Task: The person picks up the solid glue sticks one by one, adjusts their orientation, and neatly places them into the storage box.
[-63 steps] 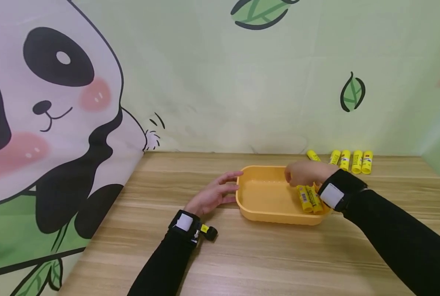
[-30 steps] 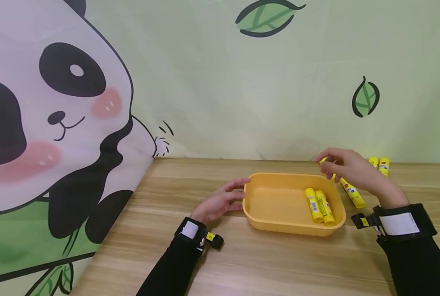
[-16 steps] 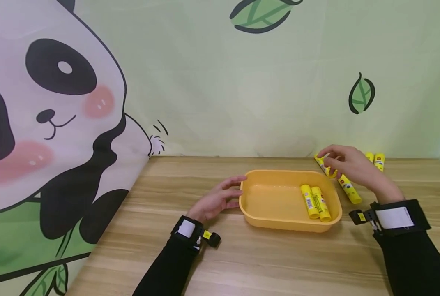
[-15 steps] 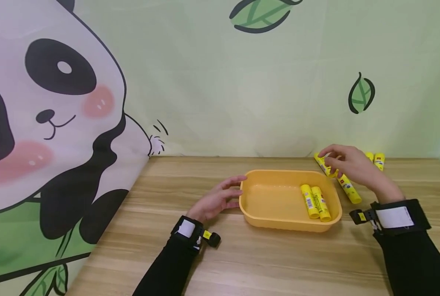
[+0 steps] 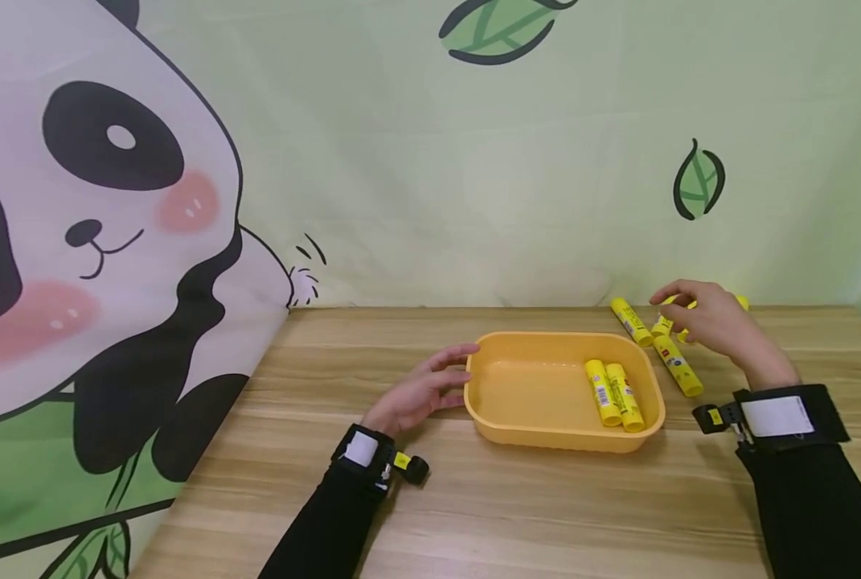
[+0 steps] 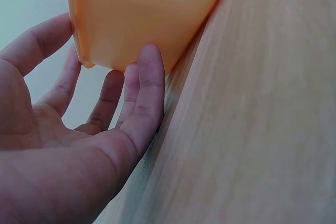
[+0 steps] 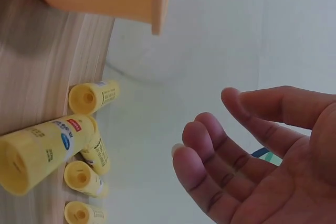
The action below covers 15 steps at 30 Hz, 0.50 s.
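My left hand (image 5: 423,390) touches the left end of a yellow-orange plastic tray (image 5: 531,439) with extended fingers; the left wrist view shows fingertips at its rim and outer wall. Two yellow glue sticks, one (image 5: 602,392) beside the other (image 5: 625,398), lie in the tray's right end. Beyond the tray, my right hand (image 5: 715,326) hovers over several more glue sticks, its fingers loosely bent and holding nothing. One glue stick (image 5: 678,366) lies slanted toward the front, another (image 5: 630,322) lies left of it, and the rest are partly hidden behind the hand.
The wooden table (image 5: 546,507) runs back to a light green wall cloth (image 5: 401,161) printed with a panda (image 5: 133,241) and leaves. The glue sticks outside the tray lie near that back edge. A small camera is strapped to each wrist.
My right hand has left the tray's inside and moved right over the loose glue sticks, lately shifting slightly further right. One glue stick now lies nearer the front. The left hand stays put.
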### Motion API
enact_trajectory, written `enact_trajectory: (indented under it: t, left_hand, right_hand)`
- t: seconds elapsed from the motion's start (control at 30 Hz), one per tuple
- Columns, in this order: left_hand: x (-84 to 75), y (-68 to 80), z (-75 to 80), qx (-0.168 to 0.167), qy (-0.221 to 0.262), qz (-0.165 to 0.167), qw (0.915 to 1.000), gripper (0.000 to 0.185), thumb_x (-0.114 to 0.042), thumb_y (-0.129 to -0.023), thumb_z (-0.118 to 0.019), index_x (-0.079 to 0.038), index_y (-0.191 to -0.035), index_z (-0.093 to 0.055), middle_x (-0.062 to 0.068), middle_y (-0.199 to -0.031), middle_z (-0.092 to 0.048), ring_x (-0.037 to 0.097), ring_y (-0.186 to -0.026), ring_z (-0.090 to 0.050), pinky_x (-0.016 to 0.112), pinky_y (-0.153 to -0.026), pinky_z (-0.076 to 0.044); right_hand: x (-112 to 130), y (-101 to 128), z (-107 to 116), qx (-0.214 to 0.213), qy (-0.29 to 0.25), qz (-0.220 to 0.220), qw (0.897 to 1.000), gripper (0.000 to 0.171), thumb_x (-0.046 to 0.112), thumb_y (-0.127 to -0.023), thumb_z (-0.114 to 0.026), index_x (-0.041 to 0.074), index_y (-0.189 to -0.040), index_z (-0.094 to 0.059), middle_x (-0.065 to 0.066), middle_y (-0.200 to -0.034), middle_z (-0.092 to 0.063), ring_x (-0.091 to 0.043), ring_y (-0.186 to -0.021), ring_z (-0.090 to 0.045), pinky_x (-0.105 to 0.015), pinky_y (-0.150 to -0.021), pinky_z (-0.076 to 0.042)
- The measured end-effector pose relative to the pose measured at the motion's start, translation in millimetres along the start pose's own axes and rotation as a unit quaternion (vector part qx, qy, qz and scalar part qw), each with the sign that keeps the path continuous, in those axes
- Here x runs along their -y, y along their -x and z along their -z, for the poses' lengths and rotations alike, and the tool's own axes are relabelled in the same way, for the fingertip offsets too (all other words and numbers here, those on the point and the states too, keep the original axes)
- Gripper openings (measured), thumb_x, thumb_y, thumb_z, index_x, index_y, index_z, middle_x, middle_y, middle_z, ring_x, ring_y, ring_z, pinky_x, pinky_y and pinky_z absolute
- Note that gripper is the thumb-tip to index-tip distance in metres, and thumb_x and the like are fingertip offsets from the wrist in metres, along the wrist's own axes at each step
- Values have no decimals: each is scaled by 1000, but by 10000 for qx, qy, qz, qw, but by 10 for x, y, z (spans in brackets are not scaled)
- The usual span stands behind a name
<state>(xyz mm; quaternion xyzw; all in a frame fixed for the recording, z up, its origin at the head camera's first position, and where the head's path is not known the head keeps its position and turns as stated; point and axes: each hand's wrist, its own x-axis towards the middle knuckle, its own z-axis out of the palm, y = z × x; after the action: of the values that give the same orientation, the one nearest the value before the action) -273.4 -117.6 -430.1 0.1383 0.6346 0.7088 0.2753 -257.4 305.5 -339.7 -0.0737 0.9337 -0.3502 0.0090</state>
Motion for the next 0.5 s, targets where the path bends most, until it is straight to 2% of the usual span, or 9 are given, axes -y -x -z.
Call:
enact_trajectory:
  t: [0.3, 0.5]
  left_hand:
    - [-10, -19, 3, 0, -17, 9, 10000, 50, -10, -105, -58, -14, -154, -48, 12, -153, -39, 25, -125, -55, 40, -102, -54]
    - [2, -12, 7, 42, 40, -5, 10000, 52, -8, -105, -57, -13, -156, -46, 12, -151, -40, 25, -122, -57, 40, -101, -55]
  right_hand:
    - [-36, 8, 45, -19, 112, -93, 9999, 32, 11, -108, -46, -10, -130, -56, -34, -118, -56, -33, -89, -59, -33, -67, -54]
    - [-121, 0, 24, 209, 158, -174, 9995, 33, 11, -107, -46, -11, -130, -56, -36, -119, -56, -36, -91, -59, -33, -70, -53]
